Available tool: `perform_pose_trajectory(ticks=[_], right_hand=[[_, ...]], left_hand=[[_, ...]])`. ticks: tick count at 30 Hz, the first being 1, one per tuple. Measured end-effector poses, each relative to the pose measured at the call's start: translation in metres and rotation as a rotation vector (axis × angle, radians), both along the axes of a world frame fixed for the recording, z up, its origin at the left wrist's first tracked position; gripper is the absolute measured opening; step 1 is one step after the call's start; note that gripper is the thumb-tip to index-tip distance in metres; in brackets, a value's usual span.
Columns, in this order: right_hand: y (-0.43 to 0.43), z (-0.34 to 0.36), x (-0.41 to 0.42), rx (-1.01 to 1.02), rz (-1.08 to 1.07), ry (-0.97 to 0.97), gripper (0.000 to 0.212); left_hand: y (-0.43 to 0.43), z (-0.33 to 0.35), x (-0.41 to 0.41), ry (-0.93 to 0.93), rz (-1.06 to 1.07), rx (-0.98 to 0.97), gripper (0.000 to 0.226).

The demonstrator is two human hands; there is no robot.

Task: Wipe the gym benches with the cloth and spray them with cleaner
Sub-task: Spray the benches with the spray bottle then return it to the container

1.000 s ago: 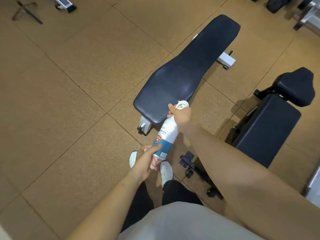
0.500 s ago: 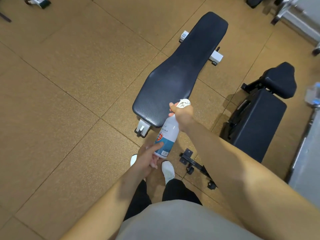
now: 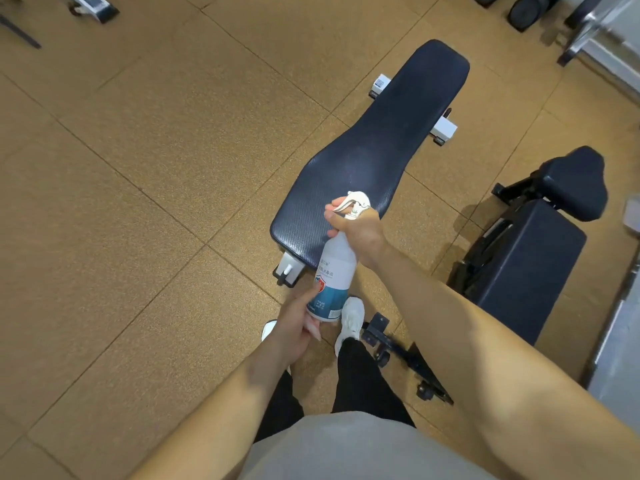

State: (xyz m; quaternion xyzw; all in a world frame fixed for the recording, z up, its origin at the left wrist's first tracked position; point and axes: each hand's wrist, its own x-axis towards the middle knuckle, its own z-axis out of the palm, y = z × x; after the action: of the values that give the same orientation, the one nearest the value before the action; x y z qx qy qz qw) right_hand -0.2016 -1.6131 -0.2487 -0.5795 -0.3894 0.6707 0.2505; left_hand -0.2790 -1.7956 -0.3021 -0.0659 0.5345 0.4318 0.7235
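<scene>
Item: spray bottle (image 3: 334, 271), white body with a teal lower band and a red shield mark on its label, white trigger head on top. It is held in the air, tilted, with the head over the near end of the flat bench (image 3: 374, 150) and the base above the person's white shoes (image 3: 351, 318).

Right hand (image 3: 360, 230): wrapped round the bottle's neck, with one finger on the trigger.

Left hand (image 3: 294, 323): grips the bottle's base, thumb lying up along the label, fingers beneath.

Flat bench: dark textured pad, narrow at the far end, on white feet, set diagonally on the brown tiled floor (image 3: 138, 168).

Second bench (image 3: 526, 258): dark, with a raised pad at its far end, standing just to the right of the flat bench and apart from it.

Cloth: not identifiable.
</scene>
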Motion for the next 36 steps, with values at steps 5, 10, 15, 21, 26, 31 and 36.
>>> perform_pose_trajectory(ticks=[5,10,15,21,26,31,36], right_hand=[[0.033,-0.001,-0.003,0.090,0.059,-0.059,0.023],[0.067,0.003,-0.003,0.150,0.148,-0.001,0.013],[0.086,-0.006,-0.017,0.115,0.019,-0.065,0.024],[0.113,-0.008,-0.044,-0.005,-0.200,-0.002,0.015],[0.128,-0.017,-0.069,-0.083,-0.553,-0.060,0.020],[0.117,-0.012,-0.113,-0.176,-0.809,-0.078,0.034],[0.115,0.001,-0.166,-0.147,-0.997,0.005,0.020]], left_hand=[[0.035,0.005,0.012,-0.044,0.091,0.004,0.047],[0.069,0.017,0.026,0.029,0.137,-0.037,0.037],[0.086,0.008,0.005,0.097,0.141,-0.075,0.056],[0.113,0.003,-0.054,0.105,-0.010,-0.047,0.043],[0.147,-0.008,-0.126,0.097,-0.181,0.061,0.058],[0.176,-0.005,-0.211,0.093,-0.358,0.083,0.047],[0.200,0.002,-0.277,0.086,-0.433,0.065,0.042]])
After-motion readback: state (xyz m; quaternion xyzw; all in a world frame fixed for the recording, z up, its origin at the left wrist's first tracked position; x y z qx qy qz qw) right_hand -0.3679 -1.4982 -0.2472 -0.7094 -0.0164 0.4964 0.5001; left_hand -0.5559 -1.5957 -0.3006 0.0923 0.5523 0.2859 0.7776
